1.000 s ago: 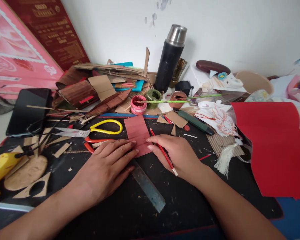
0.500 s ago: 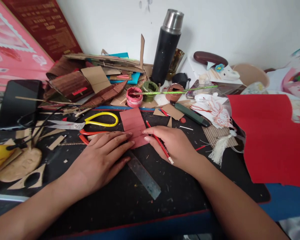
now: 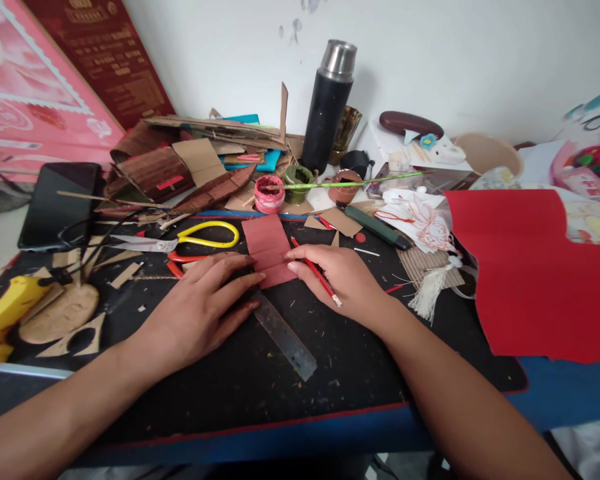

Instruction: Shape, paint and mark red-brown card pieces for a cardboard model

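A dull red piece of card (image 3: 269,240) lies on the black mat in front of me. My left hand (image 3: 205,300) rests flat, fingers stretched out, with its fingertips at the card's lower left edge and over the upper end of a clear ruler (image 3: 289,340). At the card's right edge is my right hand (image 3: 347,280), with a red pencil (image 3: 320,275) held between thumb and forefinger. The pencil's white end points toward me, and the fingertips touch the card. Scissors (image 3: 180,244) with yellow and red handles lie open beyond my left hand, which partly hides them.
Paint pots, including a pink one (image 3: 269,194), stand behind the card near a black flask (image 3: 327,110). A green cutter (image 3: 375,225) lies to their right. Red sheet material (image 3: 540,287) covers the right side. At left are a yellow glue gun (image 3: 15,313), a phone (image 3: 57,203) and cardboard scraps.
The camera view has shifted slightly, moving the whole scene in the picture. Both hands stay at the card with almost the same grip, and the pencil remains in the right hand.
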`<state>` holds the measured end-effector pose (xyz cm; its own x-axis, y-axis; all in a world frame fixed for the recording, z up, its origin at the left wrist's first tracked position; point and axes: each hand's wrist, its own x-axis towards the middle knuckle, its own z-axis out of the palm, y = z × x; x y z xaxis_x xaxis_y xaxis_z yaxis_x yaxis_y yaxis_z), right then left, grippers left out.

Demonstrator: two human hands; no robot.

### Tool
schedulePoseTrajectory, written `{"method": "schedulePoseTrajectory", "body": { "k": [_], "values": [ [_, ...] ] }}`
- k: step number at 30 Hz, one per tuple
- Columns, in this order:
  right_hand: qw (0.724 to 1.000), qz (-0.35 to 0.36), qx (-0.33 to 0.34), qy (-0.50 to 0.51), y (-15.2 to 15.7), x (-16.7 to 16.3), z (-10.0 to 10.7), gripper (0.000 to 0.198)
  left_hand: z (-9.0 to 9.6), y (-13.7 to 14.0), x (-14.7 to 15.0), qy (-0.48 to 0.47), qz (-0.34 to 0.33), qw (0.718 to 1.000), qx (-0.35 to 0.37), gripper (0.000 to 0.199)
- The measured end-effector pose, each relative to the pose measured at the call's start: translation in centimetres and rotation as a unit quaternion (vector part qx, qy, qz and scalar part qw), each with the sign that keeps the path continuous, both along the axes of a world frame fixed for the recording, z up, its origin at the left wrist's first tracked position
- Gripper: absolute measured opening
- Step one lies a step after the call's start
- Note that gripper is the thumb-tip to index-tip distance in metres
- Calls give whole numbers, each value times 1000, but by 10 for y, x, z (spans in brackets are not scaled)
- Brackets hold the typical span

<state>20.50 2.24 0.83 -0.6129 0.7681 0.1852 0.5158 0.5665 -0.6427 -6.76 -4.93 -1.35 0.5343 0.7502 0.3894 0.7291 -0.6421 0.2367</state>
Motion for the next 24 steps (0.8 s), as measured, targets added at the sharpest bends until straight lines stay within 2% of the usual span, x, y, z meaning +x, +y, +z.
{"method": "schedulePoseTrajectory", "body": {
  "k": [4, 8, 11, 20, 24],
  "values": [
    [1000, -1, -20, 6, 0, 0, 3, 24, 5, -1, -1, -28, -32, 999, -9, 28],
    [1000, -5, -18, 13, 0, 1, 3, 23, 8, -1, -2, -27, -92, 995, -27, 28],
    [1000, 0, -17, 7, 0, 0, 3, 23, 8, 0, -1, -21, -108, 994, -15, 28],
    [1000, 2, 2, -7, -1, -1, 0, 24, 9, -3, 2, 10, -109, 993, 44, 16],
    [1000, -1, 5, -3, -1, -1, 0, 24, 8, -2, 2, 27, -82, 996, 29, 20]
  ]
}}
